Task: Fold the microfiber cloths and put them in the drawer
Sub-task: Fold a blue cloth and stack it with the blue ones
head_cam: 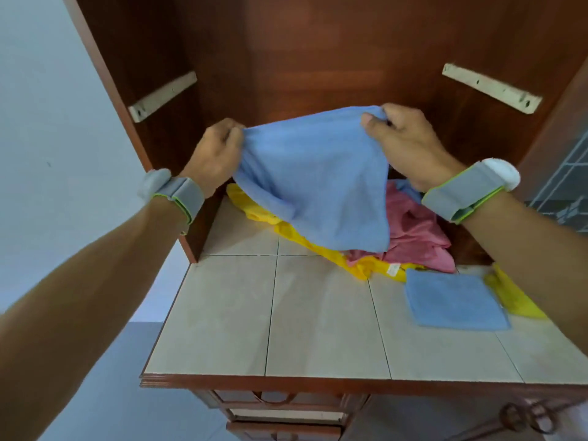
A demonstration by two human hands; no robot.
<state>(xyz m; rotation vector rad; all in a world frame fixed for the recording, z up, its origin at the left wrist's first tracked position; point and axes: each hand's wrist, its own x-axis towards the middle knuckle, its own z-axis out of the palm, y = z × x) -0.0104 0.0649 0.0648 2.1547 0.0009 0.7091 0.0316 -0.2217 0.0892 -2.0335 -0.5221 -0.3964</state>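
Pinching the blue cloth (315, 173) at its two top corners, you had it hanging spread above the pile at the back of the table (318, 319). Left hand (216, 154) closed on the corner at 9 o'clock of the cloth, right hand (404, 138) closed on the corner at 2 o'clock, thumb and fingers bunching the fabric in each grip.

Handling, as I judged it: light, limp, no stiffness, sagged between your hands and draped at the bottom. Not fragile. Microfiber likely clings rather than slips, so corner pinches were enough. Corners or top hem were the right hold; anywhere mid-panel would have bunched it.

Orientation: top edge ran roughly 9-to-3, slightly higher on the right. Long axis was hard to call, since the lower part was folded under itself. Bottom edge touched the yellow cloth (302, 240) and pink cloth (416, 237) heaped beneath.

One folded blue cloth (455, 300) lay flat at 4 o'clock on the table, overlapping another yellow one (515, 297).

Drawer fronts (283, 418) under the table edge at 6 o'clock looked shut.
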